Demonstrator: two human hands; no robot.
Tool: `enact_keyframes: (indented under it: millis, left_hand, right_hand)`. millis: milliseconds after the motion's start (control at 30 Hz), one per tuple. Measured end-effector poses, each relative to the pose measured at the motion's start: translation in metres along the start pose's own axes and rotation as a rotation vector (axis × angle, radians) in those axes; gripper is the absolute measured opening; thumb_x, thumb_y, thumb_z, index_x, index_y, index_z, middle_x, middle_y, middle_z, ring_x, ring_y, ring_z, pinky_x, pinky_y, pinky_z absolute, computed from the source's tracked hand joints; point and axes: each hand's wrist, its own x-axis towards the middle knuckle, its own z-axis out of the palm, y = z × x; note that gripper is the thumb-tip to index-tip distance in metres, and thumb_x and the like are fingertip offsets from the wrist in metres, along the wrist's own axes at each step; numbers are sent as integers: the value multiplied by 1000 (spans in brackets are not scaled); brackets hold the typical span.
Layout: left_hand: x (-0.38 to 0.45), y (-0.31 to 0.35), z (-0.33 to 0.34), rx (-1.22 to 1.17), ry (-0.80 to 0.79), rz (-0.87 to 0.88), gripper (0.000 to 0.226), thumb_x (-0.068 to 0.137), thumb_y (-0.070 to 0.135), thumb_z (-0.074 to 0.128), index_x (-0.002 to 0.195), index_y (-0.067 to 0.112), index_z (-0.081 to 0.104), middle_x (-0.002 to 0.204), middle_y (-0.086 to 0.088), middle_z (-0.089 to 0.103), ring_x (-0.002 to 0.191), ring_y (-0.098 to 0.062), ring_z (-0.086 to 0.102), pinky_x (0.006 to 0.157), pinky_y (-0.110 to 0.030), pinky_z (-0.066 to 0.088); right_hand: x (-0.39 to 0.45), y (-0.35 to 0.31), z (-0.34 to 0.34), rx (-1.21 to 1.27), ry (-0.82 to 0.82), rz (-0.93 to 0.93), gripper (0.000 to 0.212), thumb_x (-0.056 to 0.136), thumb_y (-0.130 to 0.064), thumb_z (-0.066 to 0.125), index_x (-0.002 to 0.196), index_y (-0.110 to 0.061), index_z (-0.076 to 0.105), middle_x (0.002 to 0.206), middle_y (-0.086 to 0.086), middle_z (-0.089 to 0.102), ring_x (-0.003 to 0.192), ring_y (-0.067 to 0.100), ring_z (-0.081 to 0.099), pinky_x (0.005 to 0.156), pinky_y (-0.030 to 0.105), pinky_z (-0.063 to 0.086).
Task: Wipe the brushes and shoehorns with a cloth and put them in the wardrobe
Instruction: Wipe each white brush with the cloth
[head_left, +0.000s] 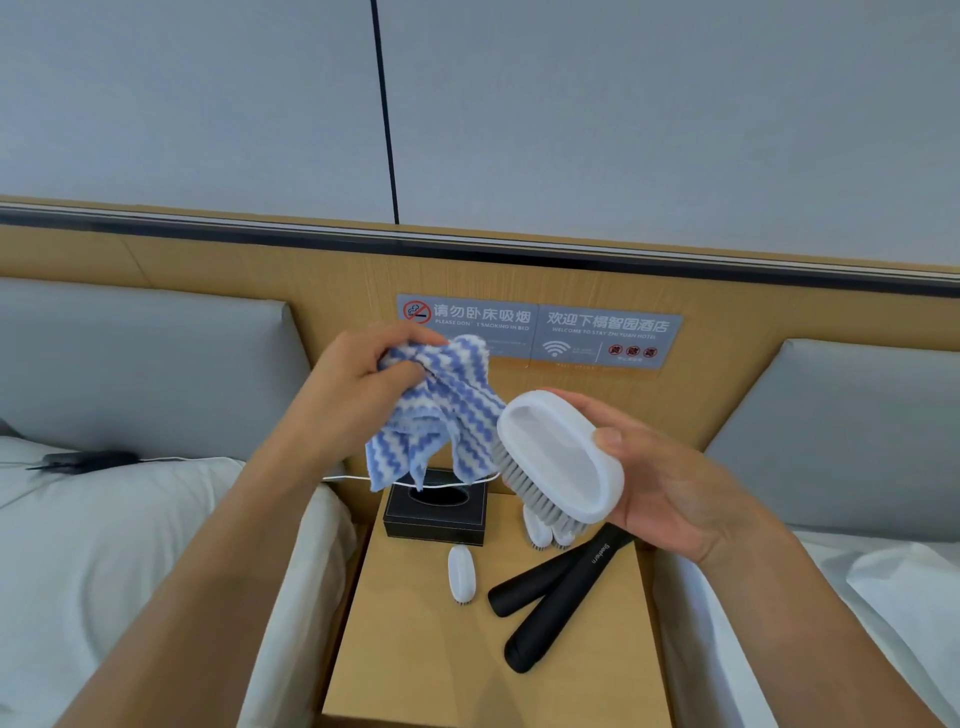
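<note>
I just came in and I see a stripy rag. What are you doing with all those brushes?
A person is cleaning shoe things between two beds. The left hand grips a blue and white striped cloth, and the right hand holds a white brush right beside it. Waiting on the wooden nightstand are more white brushes, one small brush lying alone, two black shoehorns and a black tissue box.

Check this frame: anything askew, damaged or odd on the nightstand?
Mostly no. Only a thin white cable draped across the black tissue box opening looks out of place. The two black shoehorns lie crossed, and the small white brushes show no visible damage.
</note>
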Motion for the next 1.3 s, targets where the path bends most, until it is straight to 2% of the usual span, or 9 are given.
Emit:
enact_keyframes:
  millis: [200,333,433,500,667,800,900,1033,1300]
  left_hand:
    - [9,-11,5,-20,67,-29,29,95,10,50,94,34,67,79,10,69,70,-9,69,53,-15,50]
    - [11,-23,11,-76,146,-121,29,93,11,48,81,29,66,73,8,69,65,-6,67,57,-22,50]
    - [10,-27,10,-149,187,-202,29,92,14,51,74,31,65,66,10,65,61,-6,65,61,-30,49]
    - [8,-20,9,-151,216,-170,29,92,15,54,73,35,65,67,14,63,64,-4,64,60,-26,49]
    - [-11,20,14,-91,259,78,17,88,18,65,95,33,68,85,19,67,76,1,66,58,-10,48]
    - [-25,47,40,238,221,334,24,81,14,73,102,26,68,105,8,62,90,-2,58,78,-8,42]
    - [-31,51,62,318,121,428,24,81,2,72,103,11,71,104,-3,67,88,-13,62,75,-11,45]
    - [-31,43,72,309,80,460,27,89,0,64,115,4,70,107,-9,67,92,-23,64,76,-35,51]
    - [-22,40,77,411,-114,439,32,92,-5,48,115,7,68,99,-8,55,80,-18,52,66,-25,43]
  right_hand:
    - [-6,-2,3,178,-193,-54,75,74,-27,85,141,-17,55,137,12,58,123,32,58,99,39,52]
    - [-11,-6,2,252,-292,-112,97,76,-25,83,156,-16,29,158,31,17,131,49,39,112,52,34]
    - [-13,-8,1,415,-359,-128,78,87,-14,73,153,-6,33,151,31,34,133,53,42,112,54,38]
    - [-13,-7,1,333,-229,-152,65,86,-15,74,145,-9,49,139,22,54,128,42,54,104,48,50]
    - [-3,-6,2,86,181,-168,92,58,-27,94,141,-20,54,130,15,60,112,32,66,78,37,59]
    - [6,-5,9,-8,247,-151,65,77,-24,78,138,-18,57,136,16,60,110,31,66,77,38,60]
    - [8,-6,12,-76,302,-170,56,80,-25,72,134,-14,61,129,17,65,102,26,69,74,35,60]
    - [6,-12,8,-156,355,-194,55,77,-28,73,130,-17,64,124,15,68,103,26,68,83,40,58]
    - [6,-16,8,-217,404,-202,55,71,-23,82,124,-16,67,113,13,72,96,24,71,74,34,60]
